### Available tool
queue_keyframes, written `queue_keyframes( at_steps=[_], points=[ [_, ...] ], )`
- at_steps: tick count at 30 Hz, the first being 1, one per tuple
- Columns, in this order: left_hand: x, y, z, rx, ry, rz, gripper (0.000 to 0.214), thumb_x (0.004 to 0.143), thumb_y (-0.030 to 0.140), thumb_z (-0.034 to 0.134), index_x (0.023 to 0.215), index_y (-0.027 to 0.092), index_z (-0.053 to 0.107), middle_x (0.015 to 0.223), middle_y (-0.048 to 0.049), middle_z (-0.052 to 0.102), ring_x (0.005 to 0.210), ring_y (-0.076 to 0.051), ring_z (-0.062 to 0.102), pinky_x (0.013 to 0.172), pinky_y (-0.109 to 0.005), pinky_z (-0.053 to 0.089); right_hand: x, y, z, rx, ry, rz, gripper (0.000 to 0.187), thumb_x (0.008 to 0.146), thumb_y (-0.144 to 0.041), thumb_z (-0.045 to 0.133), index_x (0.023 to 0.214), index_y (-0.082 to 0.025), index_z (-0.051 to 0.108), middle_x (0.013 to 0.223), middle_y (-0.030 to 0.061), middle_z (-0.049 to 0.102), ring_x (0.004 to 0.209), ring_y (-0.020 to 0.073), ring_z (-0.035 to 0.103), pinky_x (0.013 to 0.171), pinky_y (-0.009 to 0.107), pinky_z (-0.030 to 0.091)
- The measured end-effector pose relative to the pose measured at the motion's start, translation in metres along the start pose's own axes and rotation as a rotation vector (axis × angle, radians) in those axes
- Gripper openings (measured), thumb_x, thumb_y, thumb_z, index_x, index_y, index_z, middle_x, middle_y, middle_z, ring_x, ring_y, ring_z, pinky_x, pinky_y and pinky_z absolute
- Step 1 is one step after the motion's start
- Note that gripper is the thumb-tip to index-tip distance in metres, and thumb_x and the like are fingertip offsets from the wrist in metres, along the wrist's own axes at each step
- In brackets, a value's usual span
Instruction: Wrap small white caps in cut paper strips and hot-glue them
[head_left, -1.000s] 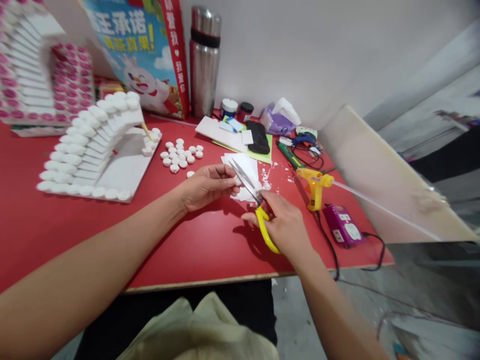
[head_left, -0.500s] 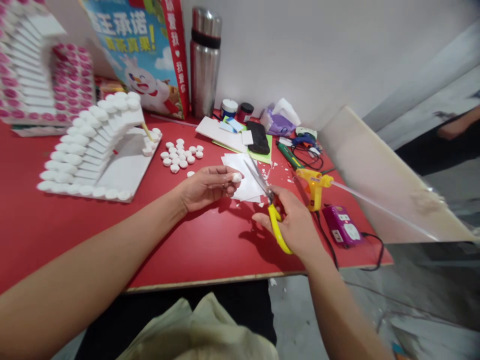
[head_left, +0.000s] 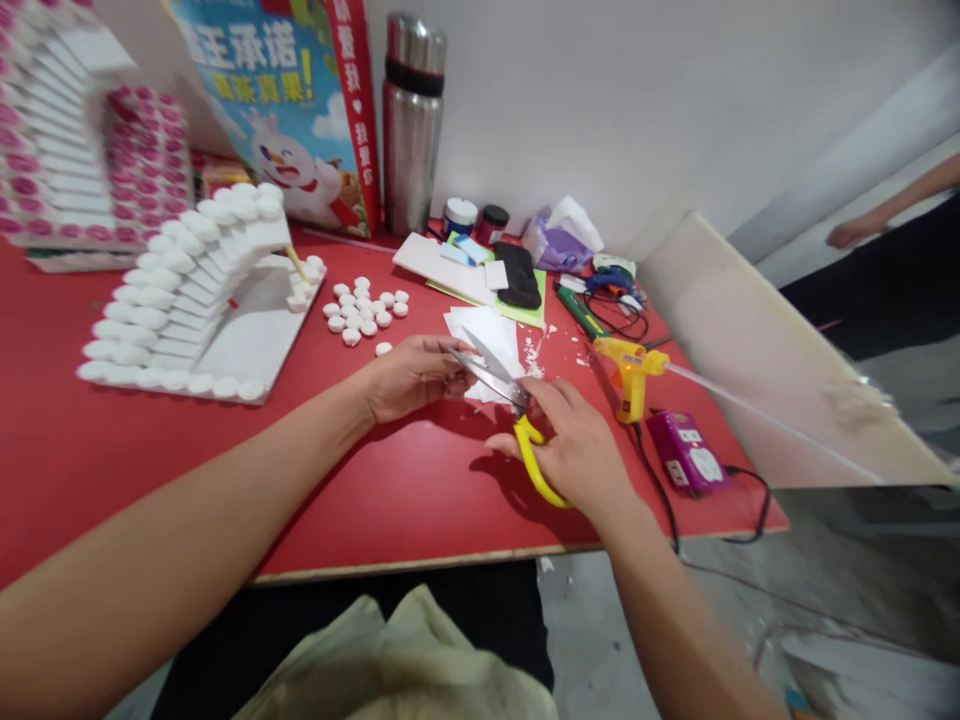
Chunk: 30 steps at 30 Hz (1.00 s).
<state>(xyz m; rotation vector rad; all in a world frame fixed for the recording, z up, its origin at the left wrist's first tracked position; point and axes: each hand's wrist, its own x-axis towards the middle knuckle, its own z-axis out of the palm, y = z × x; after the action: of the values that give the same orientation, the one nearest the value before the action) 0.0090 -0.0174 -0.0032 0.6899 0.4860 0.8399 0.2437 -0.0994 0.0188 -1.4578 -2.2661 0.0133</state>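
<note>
My left hand [head_left: 411, 380] pinches a small rounded white piece [head_left: 478, 359] at its fingertips, largely covered by the blades. In my right hand [head_left: 585, 445] is a pair of scissors [head_left: 534, 465] with yellow handles. Their blades are parted and lie around the white piece, close to the left fingertips. Beneath them are sheets of white paper [head_left: 504, 338] with small scraps beside them. Several similar white pieces [head_left: 367, 308] lie in a cluster left of the paper. One single piece [head_left: 383, 349] lies near my left wrist.
A white stepped model [head_left: 180, 290] stands left, a pink-and-white one [head_left: 64, 150] behind it. A steel flask [head_left: 415, 130] and printed bag [head_left: 292, 120] stand at the wall. Right are a yellow glue gun [head_left: 632, 375], purple power socket [head_left: 686, 452] and cables. Another person's hand [head_left: 855, 230] shows beyond.
The scissors have swung left and their blades have opened around the white piece. My right hand moved slightly left; my left hand stays nearly still. The other person's arm has shifted left.
</note>
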Motion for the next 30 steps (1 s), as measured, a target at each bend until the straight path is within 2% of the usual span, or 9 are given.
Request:
queue_keyframes(
  at_steps=[6, 11, 13, 16, 19, 21, 25, 30],
  points=[
    [0.000, 0.002, 0.000, 0.063, -0.010, -0.009, 0.030, 0.060, 0.022, 0.098, 0.079, 0.007, 0.079, 0.070, -0.0087, 0.072, 0.058, -0.009, 0.059, 0.060, -0.021, 0.046, -0.002, 0.002, 0.002, 0.013, -0.006, -0.014, 0.073, 0.087, -0.077, 0.063, 0.125, -0.015, 0.068, 0.095, 0.0131, 0.073, 0.076, 0.0255, 0.069, 0.072, 0.036, 0.054],
    [0.000, 0.002, 0.000, 0.071, 0.003, -0.025, 0.033, 0.063, 0.026, 0.099, 0.081, 0.007, 0.079, 0.074, -0.0071, 0.071, 0.059, -0.007, 0.058, 0.060, -0.019, 0.047, -0.004, 0.001, 0.003, 0.010, 0.026, -0.028, 0.063, 0.091, -0.073, 0.064, 0.118, -0.016, 0.071, 0.089, 0.0113, 0.075, 0.075, 0.0243, 0.070, 0.069, 0.033, 0.052],
    [-0.001, 0.002, 0.001, 0.071, -0.001, -0.017, 0.031, 0.067, 0.026, 0.097, 0.084, 0.006, 0.080, 0.075, -0.0063, 0.070, 0.060, -0.006, 0.058, 0.060, -0.018, 0.047, -0.004, 0.001, 0.001, 0.025, 0.041, 0.033, 0.054, 0.095, -0.069, 0.063, 0.111, -0.017, 0.072, 0.082, 0.0092, 0.075, 0.072, 0.0228, 0.070, 0.068, 0.032, 0.051],
    [-0.002, 0.003, 0.002, 0.069, -0.017, -0.003, 0.033, 0.069, 0.028, 0.097, 0.088, 0.006, 0.080, 0.077, -0.0055, 0.069, 0.062, -0.007, 0.058, 0.062, -0.018, 0.049, -0.001, 0.009, -0.005, -0.040, 0.040, 0.263, 0.048, 0.097, -0.063, 0.062, 0.107, -0.018, 0.074, 0.075, 0.0086, 0.075, 0.066, 0.0246, 0.070, 0.064, 0.033, 0.049],
    [-0.001, 0.003, 0.003, 0.043, -0.015, -0.004, 0.036, 0.066, 0.026, 0.099, 0.089, 0.007, 0.080, 0.080, -0.0051, 0.070, 0.065, -0.008, 0.061, 0.064, -0.018, 0.051, 0.008, 0.020, -0.012, -0.213, -0.085, 0.485, 0.044, 0.096, -0.053, 0.066, 0.117, -0.015, 0.074, 0.085, 0.0137, 0.078, 0.077, 0.0323, 0.075, 0.067, 0.036, 0.050],
    [-0.001, 0.003, 0.003, 0.026, -0.006, -0.004, 0.036, 0.066, 0.024, 0.099, 0.090, 0.006, 0.079, 0.082, -0.0060, 0.070, 0.067, -0.008, 0.063, 0.066, -0.019, 0.052, 0.014, 0.025, -0.016, -0.303, -0.187, 0.564, 0.041, 0.097, -0.044, 0.065, 0.125, -0.013, 0.071, 0.096, 0.0169, 0.080, 0.089, 0.0353, 0.076, 0.074, 0.038, 0.051],
    [0.001, 0.002, 0.002, -0.011, -0.022, 0.011, 0.032, 0.069, 0.023, 0.097, 0.088, 0.006, 0.078, 0.081, -0.0059, 0.068, 0.066, -0.007, 0.060, 0.065, -0.019, 0.051, 0.021, 0.024, -0.017, -0.414, -0.303, 0.609, 0.039, 0.101, -0.035, 0.057, 0.128, -0.010, 0.067, 0.105, 0.0212, 0.079, 0.098, 0.0376, 0.076, 0.081, 0.041, 0.051],
    [0.000, 0.002, 0.001, -0.032, -0.064, 0.033, 0.031, 0.074, 0.026, 0.095, 0.086, 0.005, 0.076, 0.080, -0.0052, 0.066, 0.063, -0.006, 0.055, 0.061, -0.019, 0.048, 0.025, 0.019, -0.017, -0.485, -0.352, 0.595, 0.037, 0.102, -0.032, 0.051, 0.126, -0.006, 0.063, 0.107, 0.0238, 0.076, 0.099, 0.0370, 0.074, 0.080, 0.040, 0.050]
  ],
)
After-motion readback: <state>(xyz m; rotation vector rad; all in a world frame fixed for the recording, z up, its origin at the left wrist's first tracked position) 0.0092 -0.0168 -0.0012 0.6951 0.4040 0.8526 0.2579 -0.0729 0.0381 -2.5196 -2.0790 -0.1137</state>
